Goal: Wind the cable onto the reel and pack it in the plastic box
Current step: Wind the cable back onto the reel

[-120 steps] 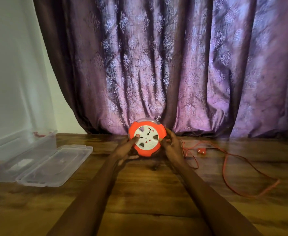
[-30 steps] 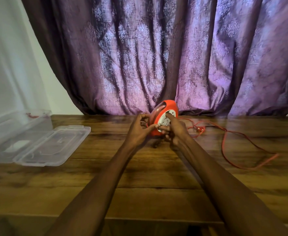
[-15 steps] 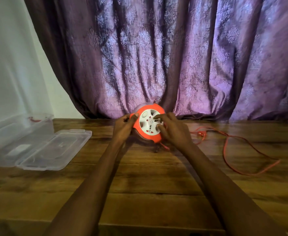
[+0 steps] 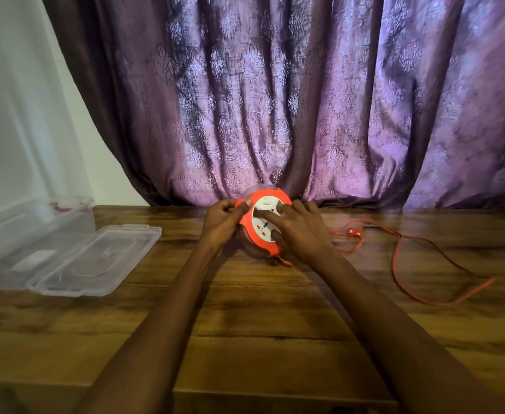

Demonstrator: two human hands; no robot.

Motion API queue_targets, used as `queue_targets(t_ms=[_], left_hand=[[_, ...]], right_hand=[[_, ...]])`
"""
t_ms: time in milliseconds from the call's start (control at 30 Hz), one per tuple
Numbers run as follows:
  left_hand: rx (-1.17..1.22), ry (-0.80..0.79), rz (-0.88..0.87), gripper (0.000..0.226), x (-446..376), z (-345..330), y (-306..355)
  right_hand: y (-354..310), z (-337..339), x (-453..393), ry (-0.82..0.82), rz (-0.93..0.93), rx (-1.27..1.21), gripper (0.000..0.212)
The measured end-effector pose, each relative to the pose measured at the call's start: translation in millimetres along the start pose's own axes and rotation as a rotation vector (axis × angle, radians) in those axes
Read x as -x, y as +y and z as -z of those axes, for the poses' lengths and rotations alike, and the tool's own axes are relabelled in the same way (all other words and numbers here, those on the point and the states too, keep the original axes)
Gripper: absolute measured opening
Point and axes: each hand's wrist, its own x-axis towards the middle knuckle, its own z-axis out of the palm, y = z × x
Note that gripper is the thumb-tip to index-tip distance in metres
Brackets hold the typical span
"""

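From the head view we see the orange reel [image 4: 246, 218] standing on edge at the far side of the wooden table [image 4: 245, 339], just before the purple curtain [image 4: 275, 100]; the left hand [image 4: 219, 224] pinches its rim while the right hand [image 4: 300, 231] lies spread over its white face. The orange cable [image 4: 400, 264] trails loose across the table to the right, and the clear plastic box [image 4: 21, 234] sits open far left, its lid [image 4: 95, 259] flat beside it.

The near bench [image 4: 245, 339] is free. At the left, the open box [image 4: 33, 228] and its lid [image 4: 95, 258] block the way. At the right, loose cable [image 4: 418, 264] lies across. The curtain [image 4: 305, 100] closes the far side.
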Motion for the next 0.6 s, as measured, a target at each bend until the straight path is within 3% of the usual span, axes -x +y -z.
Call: queue_targets(t_ms=[67, 167, 400, 600], left_hand=[[-0.028, -0.01, -0.044, 0.015, 1, -5, 3], [-0.07, 0.01, -0.106, 0.025, 4, -13, 3], [-0.139, 0.087, -0.214, 0.02, 4, -16, -2], [-0.071, 0.024, -0.131, 0.032, 5, -16, -5]], right_hand=[[-1, 0, -1, 0.037, -0.125, -0.062, 0.059], [-3, 0, -4, 0.081, -0.303, -0.227, 0.061], [-16, -1, -11, 0.008, -0.715, -0.894, 0.062], [-18, -1, -16, 0.065, -0.707, -0.835, 0.066]])
